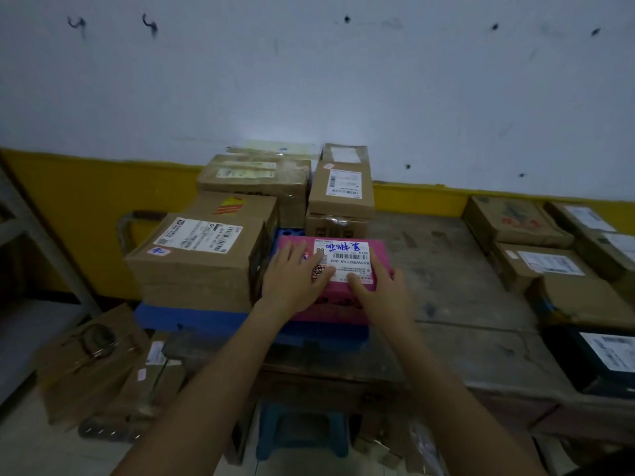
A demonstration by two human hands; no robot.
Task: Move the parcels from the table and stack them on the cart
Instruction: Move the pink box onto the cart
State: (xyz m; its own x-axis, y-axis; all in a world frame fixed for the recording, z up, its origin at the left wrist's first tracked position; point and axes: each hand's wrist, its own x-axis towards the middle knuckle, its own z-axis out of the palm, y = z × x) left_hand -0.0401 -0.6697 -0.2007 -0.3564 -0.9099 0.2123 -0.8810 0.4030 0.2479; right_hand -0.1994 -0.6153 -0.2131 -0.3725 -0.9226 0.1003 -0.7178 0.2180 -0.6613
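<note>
A pink parcel [347,293] with a white label lies on the blue cart [192,317], at its near right corner. My left hand [295,276] rests flat on the parcel's top, fingers spread. My right hand [381,286] lies over its right near edge, fingers spread on the label. Several brown cardboard parcels stand on the cart: a large one [199,259] to the left, one behind it [254,180], and a stack [340,190] behind the pink parcel. More parcels [536,266] sit on the wooden table [457,304] at the right.
The cart's handle [127,228] rises at the far left. A grey shelf frame [41,245] stands at the left. Flattened cardboard [92,365] lies on the floor below the cart. A blue stool [302,431] sits under the table's near edge. A dark parcel [601,362] occupies the table's near right.
</note>
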